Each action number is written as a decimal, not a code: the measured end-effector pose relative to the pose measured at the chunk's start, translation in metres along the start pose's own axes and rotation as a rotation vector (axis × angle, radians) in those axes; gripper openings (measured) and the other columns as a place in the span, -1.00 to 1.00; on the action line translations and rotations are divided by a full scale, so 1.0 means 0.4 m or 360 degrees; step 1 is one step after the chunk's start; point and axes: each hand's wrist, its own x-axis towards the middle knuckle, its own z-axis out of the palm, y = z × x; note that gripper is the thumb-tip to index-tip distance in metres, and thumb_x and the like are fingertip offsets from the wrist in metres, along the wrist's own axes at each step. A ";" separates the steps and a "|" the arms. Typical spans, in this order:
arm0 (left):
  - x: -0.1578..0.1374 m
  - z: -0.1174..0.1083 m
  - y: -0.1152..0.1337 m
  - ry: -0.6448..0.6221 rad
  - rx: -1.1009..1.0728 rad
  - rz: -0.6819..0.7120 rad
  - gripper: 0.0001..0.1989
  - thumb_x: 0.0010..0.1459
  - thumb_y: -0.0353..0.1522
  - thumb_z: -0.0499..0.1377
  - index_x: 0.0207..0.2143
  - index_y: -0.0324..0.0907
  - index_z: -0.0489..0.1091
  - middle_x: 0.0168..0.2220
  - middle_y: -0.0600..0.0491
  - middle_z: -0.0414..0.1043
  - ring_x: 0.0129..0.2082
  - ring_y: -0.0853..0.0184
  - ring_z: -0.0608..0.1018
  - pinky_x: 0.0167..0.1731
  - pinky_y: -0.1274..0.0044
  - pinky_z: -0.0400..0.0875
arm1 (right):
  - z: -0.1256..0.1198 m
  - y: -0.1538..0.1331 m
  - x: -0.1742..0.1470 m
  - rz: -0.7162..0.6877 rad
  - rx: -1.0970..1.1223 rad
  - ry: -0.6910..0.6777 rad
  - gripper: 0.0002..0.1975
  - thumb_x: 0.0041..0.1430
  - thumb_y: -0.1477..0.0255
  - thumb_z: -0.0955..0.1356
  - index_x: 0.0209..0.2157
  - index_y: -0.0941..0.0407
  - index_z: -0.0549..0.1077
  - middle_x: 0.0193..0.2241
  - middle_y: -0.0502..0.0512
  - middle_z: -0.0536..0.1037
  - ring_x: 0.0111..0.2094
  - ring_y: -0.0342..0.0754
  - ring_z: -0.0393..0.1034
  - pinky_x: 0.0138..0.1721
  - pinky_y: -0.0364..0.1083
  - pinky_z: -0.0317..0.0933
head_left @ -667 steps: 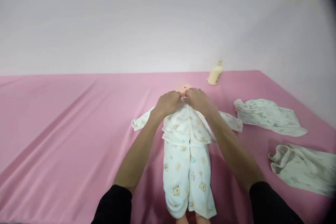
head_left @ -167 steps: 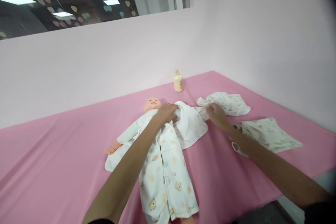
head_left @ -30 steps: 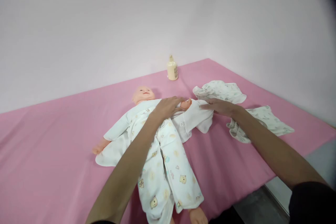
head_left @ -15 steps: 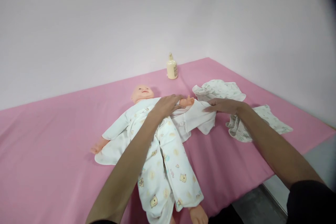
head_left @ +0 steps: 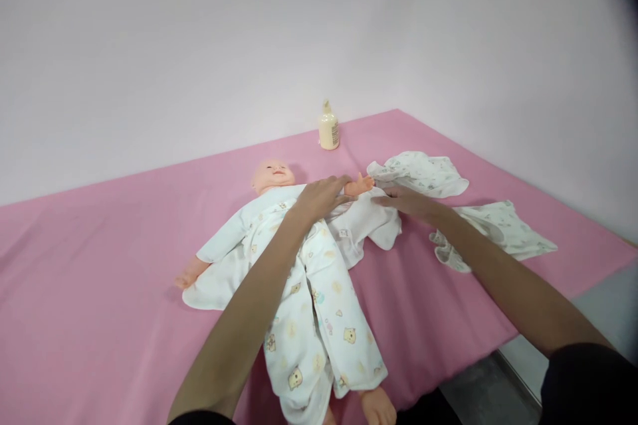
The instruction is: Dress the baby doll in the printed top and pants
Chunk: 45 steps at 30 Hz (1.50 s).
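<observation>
A baby doll (head_left: 273,176) lies on its back, dressed in white printed trousers (head_left: 343,319) and partly in a white baby shirt (head_left: 371,219). One shirt sleeve covers its arm on the left side of the view. My left hand (head_left: 323,198) is closed around the doll's other arm (head_left: 359,184), whose hand sticks out past my fingers. To the right, my right hand (head_left: 406,202) pinches the loose sleeve side of the shirt, close to the doll's hand. Cloth hides part of my right fingertips.
A cream pump bottle (head_left: 329,131) stands behind the doll by the wall. Two printed white garments lie at right: one (head_left: 423,172) farther back, another (head_left: 508,229) partly behind my right forearm. Pink cloth (head_left: 100,292) covers the table, whose front edge runs at lower right.
My right hand has moved left toward the doll's hand, and the sleeve that was stretched out is now bunched. The doll's hand has risen slightly. My left hand keeps its hold.
</observation>
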 end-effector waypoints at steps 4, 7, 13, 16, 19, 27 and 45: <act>0.004 0.005 0.004 0.0010 0.0051 -0.0014 -0.51 0.33 -0.01 -0.08 0.19 0.01 0.17 0.01 -0.01 0.43 -0.04 0.16 0.52 -0.16 0.45 0.35 | 0.058 0.012 0.018 -0.0199 -0.0681 0.0377 -0.71 0.12 0.19 0.35 -0.53 0.09 0.37 -0.52 0.04 0.47 -0.45 -0.03 0.30 -0.41 -0.07 0.11; 0.006 0.012 0.003 0.0006 0.0123 -0.0030 -0.56 0.35 -0.06 -0.09 0.17 -0.02 0.22 -0.01 -0.04 0.44 -0.06 0.15 0.53 -0.17 0.44 0.36 | 0.081 0.012 0.011 -0.0158 -0.1052 0.0500 -0.75 0.21 0.21 0.25 -0.42 0.09 0.34 -0.39 0.14 0.50 -0.36 0.04 0.34 -0.35 -0.04 0.09; 0.009 0.015 0.000 0.0002 0.0085 -0.0039 -0.57 0.34 -0.11 -0.05 0.16 -0.07 0.25 0.01 -0.04 0.44 -0.04 0.14 0.54 -0.12 0.40 0.38 | 0.095 0.001 -0.016 -0.0086 -0.1378 0.0526 -0.59 0.21 0.13 0.24 -0.11 0.16 0.39 -0.05 0.35 0.44 -0.02 0.27 0.31 -0.06 0.12 0.14; -0.009 -0.002 0.004 0.0075 0.0022 -0.0063 -0.57 0.36 -0.13 -0.06 0.17 -0.09 0.25 0.06 -0.04 0.42 0.02 0.16 0.51 -0.04 0.39 0.36 | 0.111 0.002 -0.025 -0.0200 -0.1450 0.0583 -0.54 0.24 0.15 0.22 0.04 0.16 0.33 0.03 0.34 0.39 0.02 0.29 0.28 0.02 0.19 0.12; -0.067 -0.029 0.001 0.0217 -0.0047 -0.0089 -0.57 0.37 -0.13 -0.07 0.17 -0.08 0.26 0.10 -0.02 0.40 0.06 0.21 0.47 0.06 0.40 0.30 | 0.141 0.000 -0.039 -0.0444 -0.1383 0.0716 -0.61 0.27 0.22 0.21 0.03 0.12 0.34 0.06 0.30 0.39 0.06 0.26 0.26 0.08 0.19 0.10; -0.340 -0.045 -0.085 0.0694 -0.0317 -0.0613 -0.66 0.32 -0.16 0.02 0.02 -0.12 0.34 0.01 -0.03 0.36 0.06 0.20 0.38 0.09 0.35 0.26 | 0.253 -0.063 -0.049 -0.0691 -0.0630 0.0190 -0.66 0.27 0.11 0.28 -0.10 0.06 0.39 -0.11 0.14 0.51 -0.10 0.04 0.42 -0.10 0.00 0.29; -0.471 -0.022 -0.039 0.0445 -0.0796 -0.1032 -0.57 0.15 0.05 0.09 -0.30 -0.14 0.24 -0.27 0.04 0.30 -0.20 0.23 0.37 -0.21 0.38 0.32 | 0.375 -0.103 0.051 -0.0631 -0.0419 0.0271 -0.48 0.00 0.06 0.44 -0.13 0.08 0.32 -0.13 0.13 0.42 -0.06 0.07 0.32 -0.03 0.05 0.21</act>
